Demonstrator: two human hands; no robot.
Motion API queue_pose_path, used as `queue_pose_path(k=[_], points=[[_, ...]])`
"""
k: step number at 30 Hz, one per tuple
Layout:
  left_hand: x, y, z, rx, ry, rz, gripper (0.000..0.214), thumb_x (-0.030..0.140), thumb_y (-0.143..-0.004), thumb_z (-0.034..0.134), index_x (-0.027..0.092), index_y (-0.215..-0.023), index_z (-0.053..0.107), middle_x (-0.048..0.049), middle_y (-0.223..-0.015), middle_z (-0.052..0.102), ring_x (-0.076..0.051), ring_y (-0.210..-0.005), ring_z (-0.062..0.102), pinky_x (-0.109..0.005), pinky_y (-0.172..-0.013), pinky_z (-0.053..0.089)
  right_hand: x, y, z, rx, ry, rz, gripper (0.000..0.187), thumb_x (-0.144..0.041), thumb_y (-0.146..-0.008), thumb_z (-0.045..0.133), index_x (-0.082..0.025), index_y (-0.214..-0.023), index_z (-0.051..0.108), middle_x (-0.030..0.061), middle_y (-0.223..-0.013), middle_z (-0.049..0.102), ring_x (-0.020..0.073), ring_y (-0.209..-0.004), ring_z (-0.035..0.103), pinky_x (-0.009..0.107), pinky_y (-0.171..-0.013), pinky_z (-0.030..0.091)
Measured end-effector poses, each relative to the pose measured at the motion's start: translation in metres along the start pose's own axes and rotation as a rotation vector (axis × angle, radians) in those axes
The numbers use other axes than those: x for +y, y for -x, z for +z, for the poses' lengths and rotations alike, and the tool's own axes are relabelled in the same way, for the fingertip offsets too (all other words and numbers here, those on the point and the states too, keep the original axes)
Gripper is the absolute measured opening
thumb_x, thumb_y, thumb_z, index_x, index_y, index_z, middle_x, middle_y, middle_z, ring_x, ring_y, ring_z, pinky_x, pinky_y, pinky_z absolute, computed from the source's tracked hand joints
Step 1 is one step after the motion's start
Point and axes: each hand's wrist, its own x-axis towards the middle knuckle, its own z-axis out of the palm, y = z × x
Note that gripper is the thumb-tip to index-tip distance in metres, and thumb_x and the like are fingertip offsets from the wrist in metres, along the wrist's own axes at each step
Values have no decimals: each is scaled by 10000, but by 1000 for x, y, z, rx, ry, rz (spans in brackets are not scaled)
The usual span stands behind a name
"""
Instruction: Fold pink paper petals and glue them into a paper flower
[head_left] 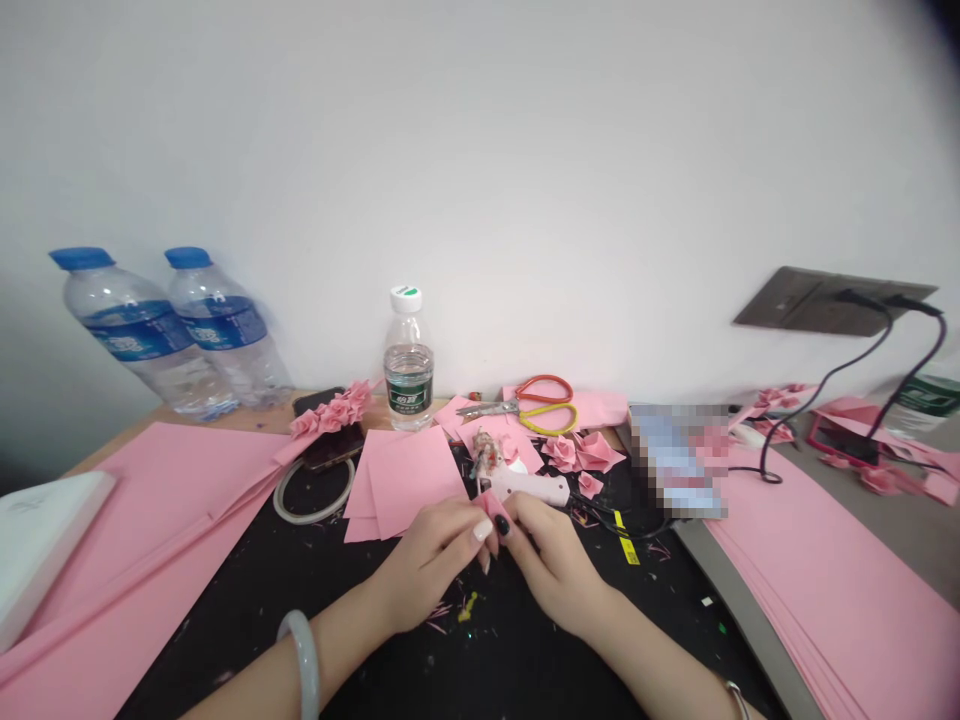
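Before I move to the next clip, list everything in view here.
water bottles: 2, blue caps, back left
small bottle: 1, white cap, back centre
scissors: 1, red and yellow handles, back centre
glue gun: 1, white, just beyond the hands
paper roses: several, pink, right of centre
paper sheets: many, pink, left, centre and right
tape ring: 1, clear, left of centre
phone: 1, dark, under pink paper roses
box: 1, white, far left
mat: 1, black, under the hands
socket: 1, brown, on the wall at right
cables: 2, black, hanging from the socket
blurred patch: 1, unreadable, right of the roses
paper scrap: 1, pink, pinched between both hands
left hand: 1, pale nails, centre
right hand: 1, dark nails, centre
bangle: 1, pale, left wrist
bracelet: 1, silver, right wrist
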Motion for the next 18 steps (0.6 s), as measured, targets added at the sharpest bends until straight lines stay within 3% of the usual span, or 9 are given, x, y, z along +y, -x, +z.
queue_pose_path(k=[3,5,8,14,18], points=[[-2,-2,0,186,-13,-114,288,318,-878,429,170,-638,485,28,-606,468,-118,-594,448,-218,-579,366,2,-1,0,116,-29,44,242,-222,-934,345,-196,-699,399,-31,-621,414,124,-571,400,241,-553,315],[-3,-3,0,286,21,-143,190,328,-849,488,176,-737,514,20,-689,503,-124,-644,474,-211,-594,385,3,-1,1,138,-51,59,243,-233,-935,354,-197,-698,397,-38,-613,402,118,-560,391,234,-543,309],[-3,-6,0,258,81,-150,181,323,-844,495,192,-949,562,-15,-873,585,-160,-820,537,-229,-707,420,3,-2,1,107,-53,47,225,-224,-927,366,-192,-713,427,-33,-634,419,116,-576,402,227,-553,320],[-11,-5,3,222,-7,-157,314,341,-868,418,154,-683,590,11,-613,544,-144,-616,499,-220,-573,392,8,-1,3,181,6,144,57,-182,-872,437,-191,-874,493,-71,-552,368,109,-493,378,221,-500,303],[-12,-4,5,207,-83,-146,298,314,-874,417,151,-674,565,31,-573,470,-117,-564,435,-204,-531,337,10,-3,5,175,-62,156,149,-162,-826,483,-198,-971,469,-66,-576,434,108,-482,424,207,-467,334]])
